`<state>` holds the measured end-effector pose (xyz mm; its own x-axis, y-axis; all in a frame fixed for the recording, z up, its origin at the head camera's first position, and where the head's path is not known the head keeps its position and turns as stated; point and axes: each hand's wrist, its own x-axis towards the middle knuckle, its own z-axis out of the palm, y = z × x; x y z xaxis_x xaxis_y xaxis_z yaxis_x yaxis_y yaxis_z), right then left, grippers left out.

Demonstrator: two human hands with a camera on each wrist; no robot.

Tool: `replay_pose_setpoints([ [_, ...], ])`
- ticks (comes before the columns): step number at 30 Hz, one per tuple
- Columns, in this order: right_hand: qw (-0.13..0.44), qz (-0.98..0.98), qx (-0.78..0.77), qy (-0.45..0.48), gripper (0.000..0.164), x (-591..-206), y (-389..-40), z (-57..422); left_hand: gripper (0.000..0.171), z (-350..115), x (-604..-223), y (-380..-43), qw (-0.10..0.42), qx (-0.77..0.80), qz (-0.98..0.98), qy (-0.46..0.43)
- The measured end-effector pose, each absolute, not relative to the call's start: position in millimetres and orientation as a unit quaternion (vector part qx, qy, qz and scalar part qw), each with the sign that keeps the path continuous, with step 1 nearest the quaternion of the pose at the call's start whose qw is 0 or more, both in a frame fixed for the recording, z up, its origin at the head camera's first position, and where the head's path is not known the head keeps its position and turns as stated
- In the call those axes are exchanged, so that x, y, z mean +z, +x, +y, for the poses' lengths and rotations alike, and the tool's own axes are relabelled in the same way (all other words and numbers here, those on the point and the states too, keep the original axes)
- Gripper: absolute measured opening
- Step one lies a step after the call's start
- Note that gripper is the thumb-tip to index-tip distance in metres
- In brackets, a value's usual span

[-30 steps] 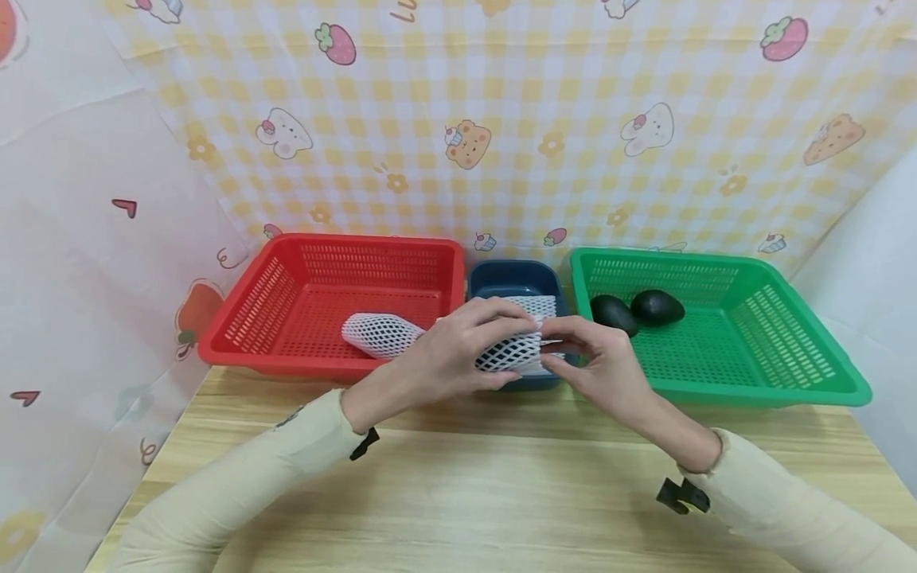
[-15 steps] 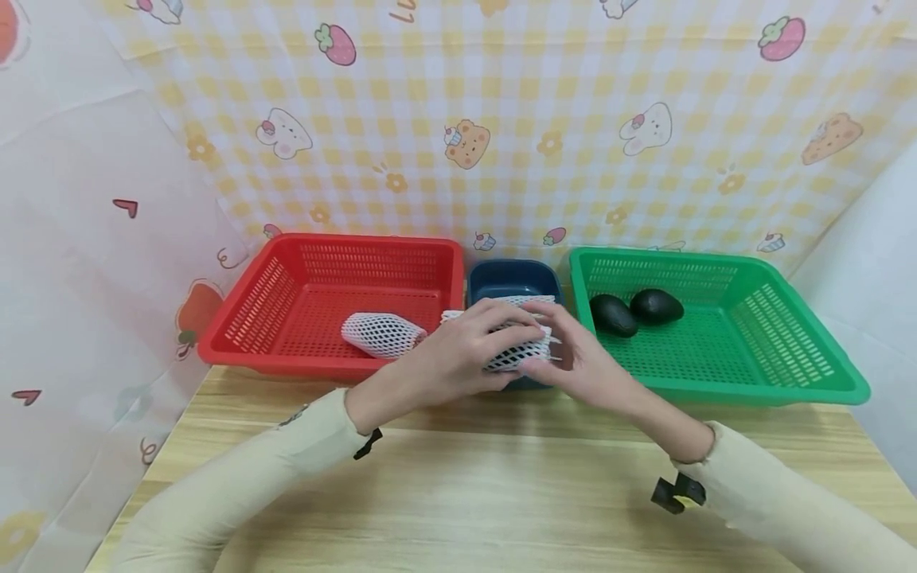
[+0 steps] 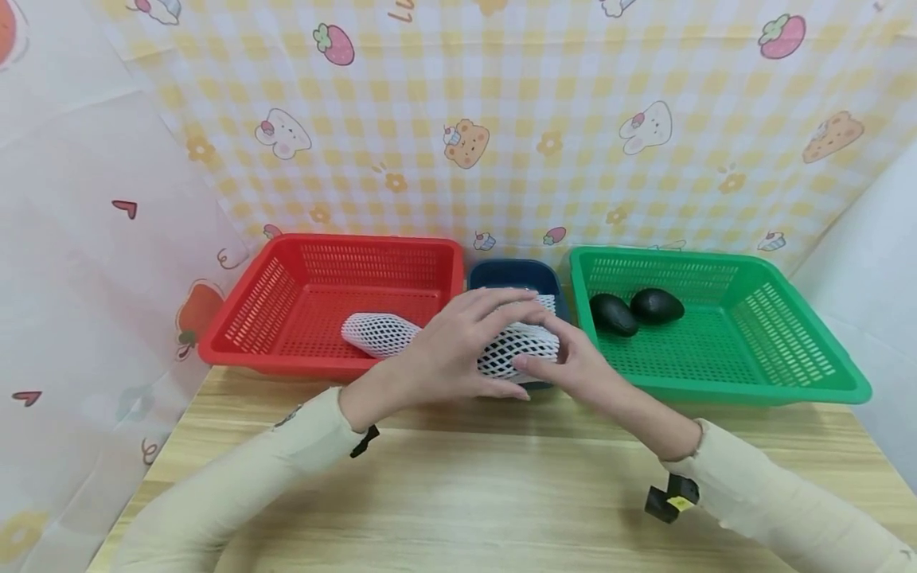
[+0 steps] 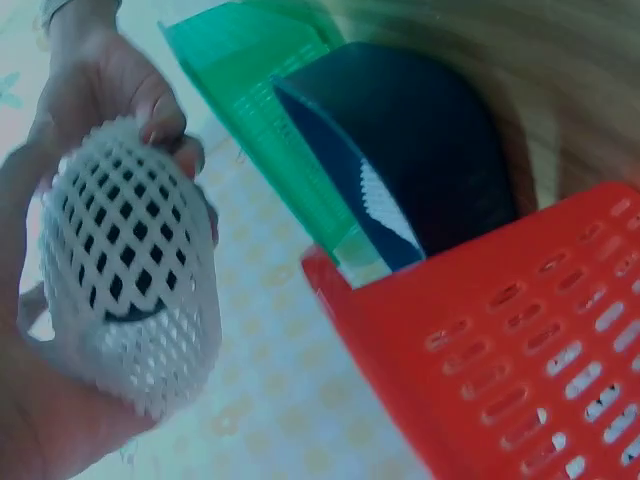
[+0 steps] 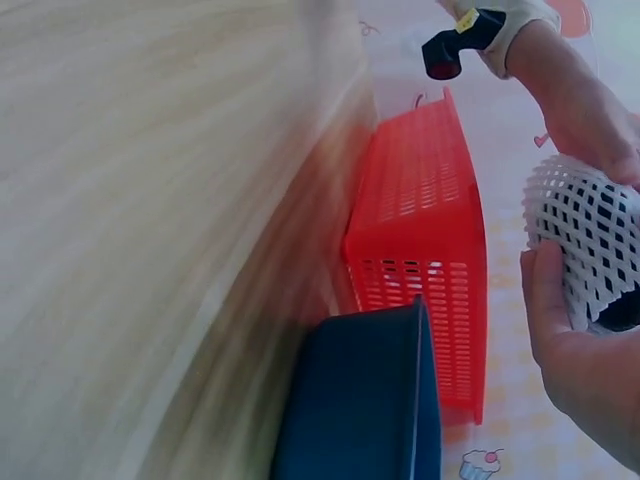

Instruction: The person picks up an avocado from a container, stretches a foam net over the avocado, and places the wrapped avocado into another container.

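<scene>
A white foam net sleeve (image 3: 519,350) with a dark avocado (image 5: 622,312) inside is held between both hands, above the front of the dark blue bin (image 3: 512,273). My left hand (image 3: 451,342) grips it from the left, fingers over the top and thumb below. From the right, my right hand (image 3: 591,370) curls thumb and fingers round the other end. The avocado's dark skin shows through the mesh and at the sleeve's opening in the right wrist view. More white foam net (image 3: 547,302) lies in the bin behind the hands.
On the left stands a red basket (image 3: 331,368) holding one net-sleeved fruit (image 3: 378,334), partly hidden by my left hand. A green basket (image 3: 759,394) at the right holds two bare avocados (image 3: 656,306). The wooden table (image 3: 458,493) extends in front, a patterned cloth behind.
My right hand has shifted left along the sleeve, from pinching its right edge to curling round its end. The net now covers more of the avocado's right side. My left hand has stayed about in place.
</scene>
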<state>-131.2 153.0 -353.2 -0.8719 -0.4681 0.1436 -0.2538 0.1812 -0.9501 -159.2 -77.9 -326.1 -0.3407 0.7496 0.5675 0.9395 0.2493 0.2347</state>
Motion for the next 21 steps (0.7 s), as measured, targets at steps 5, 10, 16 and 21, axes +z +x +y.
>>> replay_pose_setpoints([
  [5, 0.108, 0.745, -0.622, -0.217, 0.048, -355, -131, 153, 0.097, -90, -328, -159, 0.073, -0.316, -0.813, -0.483],
  [10, 0.118, 0.73, -0.636, -0.221, 0.049, -357, -130, 155, 0.081, -98, -336, -160, 0.024, -0.388, -0.793, -0.469],
  [16, 0.153, 0.7, -0.653, -0.245, 0.054, -354, -130, 163, 0.076, -101, -339, -160, 0.02, -0.428, -0.769, -0.474],
  [21, 0.154, 0.706, -0.648, -0.241, 0.05, -352, -130, 177, 0.077, -107, -340, -160, 0.015, -0.435, -0.773, -0.462],
])
